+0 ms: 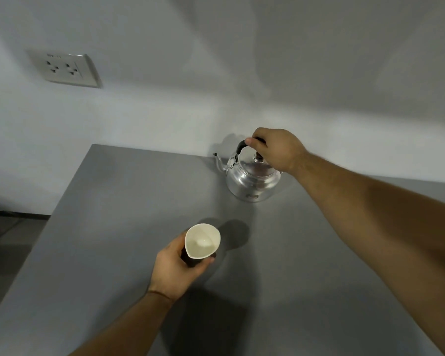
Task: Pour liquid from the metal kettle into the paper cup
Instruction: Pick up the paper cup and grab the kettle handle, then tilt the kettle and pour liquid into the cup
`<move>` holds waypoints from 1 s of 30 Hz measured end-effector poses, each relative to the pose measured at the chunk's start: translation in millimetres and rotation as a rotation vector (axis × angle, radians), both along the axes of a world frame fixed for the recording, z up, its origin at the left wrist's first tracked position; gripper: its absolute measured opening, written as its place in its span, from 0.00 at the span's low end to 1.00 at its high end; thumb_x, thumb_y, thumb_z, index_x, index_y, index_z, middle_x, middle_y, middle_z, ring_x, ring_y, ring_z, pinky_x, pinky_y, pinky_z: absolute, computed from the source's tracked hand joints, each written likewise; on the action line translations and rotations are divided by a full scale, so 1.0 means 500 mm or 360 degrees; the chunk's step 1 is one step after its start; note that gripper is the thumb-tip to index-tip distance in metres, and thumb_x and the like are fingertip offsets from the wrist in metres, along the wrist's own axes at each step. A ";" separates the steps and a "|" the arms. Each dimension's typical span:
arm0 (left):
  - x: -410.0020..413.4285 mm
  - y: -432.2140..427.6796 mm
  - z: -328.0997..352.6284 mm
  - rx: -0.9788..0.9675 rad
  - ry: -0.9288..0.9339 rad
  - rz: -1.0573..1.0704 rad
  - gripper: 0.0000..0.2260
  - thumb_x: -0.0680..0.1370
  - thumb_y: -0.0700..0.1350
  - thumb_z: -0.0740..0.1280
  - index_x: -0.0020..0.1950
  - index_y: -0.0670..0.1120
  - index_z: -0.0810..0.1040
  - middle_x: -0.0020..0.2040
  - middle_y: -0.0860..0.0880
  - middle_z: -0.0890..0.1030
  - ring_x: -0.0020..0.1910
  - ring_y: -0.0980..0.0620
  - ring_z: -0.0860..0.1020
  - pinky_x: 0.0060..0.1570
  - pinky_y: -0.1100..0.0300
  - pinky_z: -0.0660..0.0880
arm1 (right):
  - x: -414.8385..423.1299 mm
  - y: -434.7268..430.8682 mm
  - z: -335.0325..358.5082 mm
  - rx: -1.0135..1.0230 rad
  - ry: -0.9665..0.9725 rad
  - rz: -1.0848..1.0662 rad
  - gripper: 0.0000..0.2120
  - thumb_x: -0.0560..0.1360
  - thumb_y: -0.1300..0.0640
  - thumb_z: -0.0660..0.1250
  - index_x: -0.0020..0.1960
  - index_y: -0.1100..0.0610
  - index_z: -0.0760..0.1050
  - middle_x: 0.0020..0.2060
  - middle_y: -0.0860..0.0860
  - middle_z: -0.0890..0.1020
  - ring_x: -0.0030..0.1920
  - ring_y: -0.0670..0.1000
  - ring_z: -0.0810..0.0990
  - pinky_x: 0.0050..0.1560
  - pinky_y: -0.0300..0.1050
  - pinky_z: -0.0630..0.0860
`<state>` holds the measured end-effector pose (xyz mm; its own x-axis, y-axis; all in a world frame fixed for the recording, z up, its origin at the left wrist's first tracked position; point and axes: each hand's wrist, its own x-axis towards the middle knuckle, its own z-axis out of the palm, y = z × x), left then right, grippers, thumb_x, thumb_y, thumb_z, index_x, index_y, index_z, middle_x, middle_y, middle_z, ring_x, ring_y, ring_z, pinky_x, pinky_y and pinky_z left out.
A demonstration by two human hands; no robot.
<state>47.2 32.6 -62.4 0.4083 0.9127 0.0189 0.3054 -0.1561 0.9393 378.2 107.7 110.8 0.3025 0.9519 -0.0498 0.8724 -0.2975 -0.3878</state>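
Gripping the black handle, the right hand (276, 147) is closed over the metal kettle (252, 177), which sits on the grey table (113, 188) near the wall, spout facing left. The left hand (176, 268) is wrapped around the paper cup (203, 242), squeezing its rim out of round. Suggest: loosen the cup grip, lift the kettle straight up, bring the spout over the rim, then tilt slowly.

Shiny polished metal kettle (252, 179), matt paper cup (202, 242), smooth matt grey table (113, 227).
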 end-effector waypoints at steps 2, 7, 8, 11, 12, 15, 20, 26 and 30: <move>0.000 0.000 -0.003 0.0000 0.0011 0.0007 0.29 0.64 0.49 0.85 0.60 0.69 0.79 0.56 0.65 0.85 0.56 0.63 0.84 0.58 0.62 0.80 | 0.001 -0.014 -0.001 0.0065 0.0022 -0.0007 0.18 0.83 0.39 0.60 0.51 0.50 0.81 0.37 0.45 0.84 0.44 0.52 0.82 0.41 0.48 0.74; 0.000 -0.001 -0.002 0.0015 0.0032 0.0008 0.28 0.64 0.55 0.83 0.60 0.72 0.78 0.55 0.67 0.85 0.56 0.64 0.83 0.57 0.63 0.80 | -0.009 -0.074 0.031 0.0222 0.0095 -0.0026 0.17 0.81 0.37 0.63 0.51 0.46 0.84 0.35 0.43 0.86 0.42 0.46 0.83 0.44 0.48 0.79; 0.000 0.000 -0.003 0.0011 0.0032 0.0005 0.28 0.64 0.55 0.83 0.60 0.71 0.78 0.55 0.66 0.85 0.56 0.63 0.83 0.57 0.62 0.81 | -0.014 -0.089 0.043 0.0251 0.0123 -0.0027 0.16 0.81 0.36 0.63 0.51 0.45 0.85 0.35 0.42 0.86 0.42 0.44 0.83 0.44 0.48 0.79; 0.001 0.002 -0.006 0.0011 0.0052 0.0001 0.27 0.64 0.54 0.83 0.60 0.68 0.79 0.55 0.64 0.85 0.56 0.62 0.84 0.57 0.56 0.82 | -0.037 -0.135 0.078 0.0302 0.0200 -0.0025 0.13 0.79 0.37 0.66 0.52 0.41 0.87 0.34 0.36 0.86 0.42 0.42 0.84 0.48 0.47 0.80; 0.001 0.002 -0.006 0.0017 0.0056 0.0002 0.27 0.65 0.54 0.83 0.59 0.68 0.79 0.54 0.64 0.85 0.55 0.62 0.84 0.56 0.55 0.82 | -0.046 -0.150 0.089 0.0308 0.0212 -0.0023 0.12 0.79 0.37 0.67 0.52 0.40 0.87 0.34 0.33 0.85 0.42 0.42 0.85 0.49 0.47 0.81; 0.001 0.001 -0.002 0.0023 0.0074 0.0016 0.25 0.64 0.55 0.83 0.57 0.71 0.78 0.53 0.66 0.85 0.53 0.63 0.84 0.54 0.59 0.82 | -0.077 -0.195 0.113 0.0321 0.0234 -0.0013 0.09 0.79 0.38 0.68 0.51 0.36 0.87 0.38 0.31 0.86 0.44 0.41 0.85 0.51 0.46 0.81; 0.000 0.001 0.003 -0.0002 0.0138 0.0012 0.22 0.63 0.60 0.80 0.53 0.69 0.78 0.48 0.65 0.85 0.50 0.63 0.84 0.51 0.63 0.81 | -0.133 -0.255 0.137 0.0320 0.0211 -0.0019 0.07 0.79 0.38 0.67 0.48 0.33 0.85 0.43 0.36 0.89 0.45 0.40 0.85 0.52 0.47 0.82; 0.001 0.001 0.002 -0.0002 0.0137 0.0004 0.21 0.63 0.58 0.80 0.53 0.69 0.79 0.48 0.64 0.85 0.49 0.64 0.83 0.51 0.61 0.82 | -0.189 -0.290 0.145 0.0118 -0.0029 0.0038 0.14 0.78 0.34 0.63 0.53 0.35 0.86 0.40 0.42 0.89 0.44 0.47 0.85 0.50 0.51 0.83; 0.000 0.002 -0.001 0.0004 0.0138 -0.0005 0.24 0.63 0.59 0.80 0.53 0.76 0.75 0.49 0.60 0.86 0.48 0.60 0.84 0.52 0.55 0.83 | -0.216 -0.288 0.152 0.0033 -0.0258 0.0156 0.16 0.80 0.34 0.61 0.53 0.37 0.87 0.29 0.43 0.83 0.36 0.46 0.81 0.39 0.47 0.79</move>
<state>47.1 33.7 -62.8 0.4112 0.9114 -0.0144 0.3849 -0.1593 0.9091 270.4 -36.3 186.9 0.2104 0.9775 0.0121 0.9484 -0.2011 -0.2453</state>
